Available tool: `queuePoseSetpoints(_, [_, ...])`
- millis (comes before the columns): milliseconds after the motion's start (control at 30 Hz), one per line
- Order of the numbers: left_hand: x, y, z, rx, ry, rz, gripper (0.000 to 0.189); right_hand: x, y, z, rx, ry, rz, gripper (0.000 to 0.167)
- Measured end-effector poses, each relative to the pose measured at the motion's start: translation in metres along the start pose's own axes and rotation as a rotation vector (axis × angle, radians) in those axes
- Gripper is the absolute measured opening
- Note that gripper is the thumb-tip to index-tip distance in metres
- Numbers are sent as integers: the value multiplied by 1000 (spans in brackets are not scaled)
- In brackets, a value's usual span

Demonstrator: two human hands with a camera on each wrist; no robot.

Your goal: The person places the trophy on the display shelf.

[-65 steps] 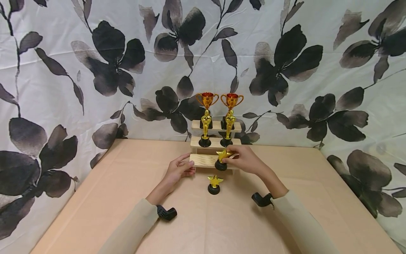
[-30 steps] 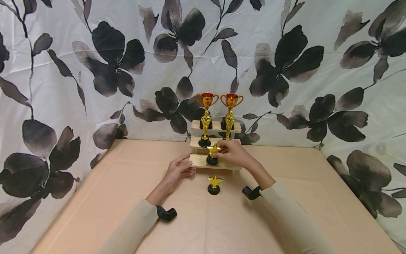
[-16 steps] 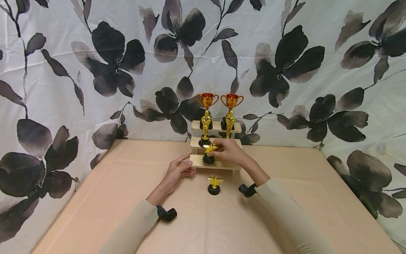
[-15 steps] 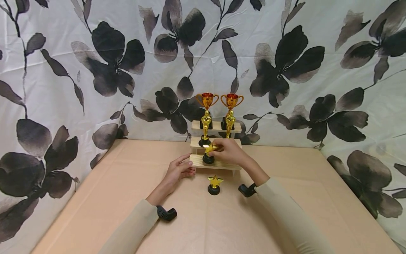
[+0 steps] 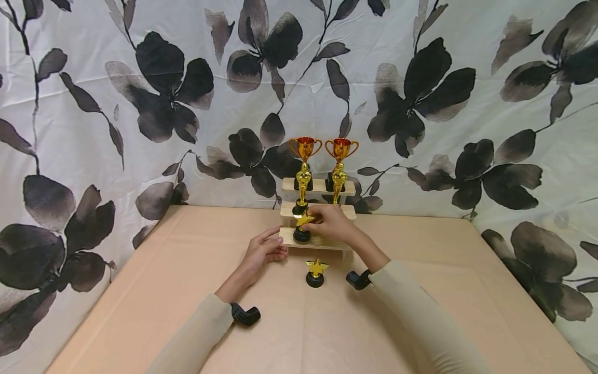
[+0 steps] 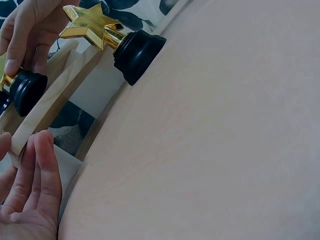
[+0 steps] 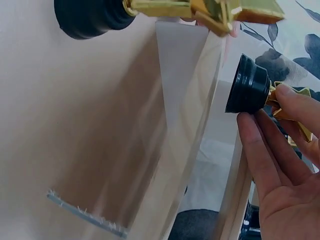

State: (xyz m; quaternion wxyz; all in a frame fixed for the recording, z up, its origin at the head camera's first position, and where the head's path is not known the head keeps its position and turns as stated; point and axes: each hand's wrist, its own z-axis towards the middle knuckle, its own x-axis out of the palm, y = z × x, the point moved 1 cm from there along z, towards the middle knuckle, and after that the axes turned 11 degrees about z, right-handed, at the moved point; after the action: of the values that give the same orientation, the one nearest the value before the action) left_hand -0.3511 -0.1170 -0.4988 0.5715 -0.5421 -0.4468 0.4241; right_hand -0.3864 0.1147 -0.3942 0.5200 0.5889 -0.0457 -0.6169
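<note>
My right hand (image 5: pixel 334 224) pinches a gold star trophy (image 5: pixel 301 235) by its star, upright over the left part of the lowest step of a wooden three-step display stand (image 5: pixel 329 243). Whether its black base touches the wood I cannot tell. In the right wrist view, thumb and fingers hold this star trophy (image 7: pixel 249 85) at its gold part. My left hand (image 5: pixel 261 253) grips the left end of the lowest step, thumb above and fingers beneath the plank (image 6: pixel 60 95). A second star trophy (image 5: pixel 315 279) stands on the table before the stand.
Two gold figure trophies (image 5: pixel 303 182) stand on the middle step; my right hand partly hides the right one. On the top step behind them are two cup trophies (image 5: pixel 306 148). A floral cloth (image 5: pixel 350 104) hangs behind the beige table (image 5: pixel 299 332).
The right hand has carried the star trophy leftward along the lowest step, from its right side to its left part. The left hand has stayed at the step's end.
</note>
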Motion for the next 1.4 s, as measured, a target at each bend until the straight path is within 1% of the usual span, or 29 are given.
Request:
queuePoseSetpoints(100, [0,0,0,3,3,-3,54,3,-1,1,-9,10,-17,25])
queuePoseSetpoints(267, [0,1,0,4,13,-1,55,6,-1,1,6,0,-45,18])
queuePoseSetpoints(400, [1,1,1,4,16,0,55,7,1,-1,22,-7,-89,17])
queuePoseSetpoints(533, [1,1,1,3,14,-4,54,8,3,-2,54,-6,-120,19])
queuePoseSetpoints(633, [1,0,1,8,10,-5,54,8,4,-3,60,-9,-116,18])
queuePoseSetpoints(833, [1,1,0,17,24,6,55,9,4,-5,68,-13,-107,14])
queuePoseSetpoints(1033, [0,2,0,17,16,-3,57,10,7,-5,67,6,-102,20])
queuePoseSetpoints(1400, [-2,3,0,18,19,7,58,11,7,-6,82,4,-80,24])
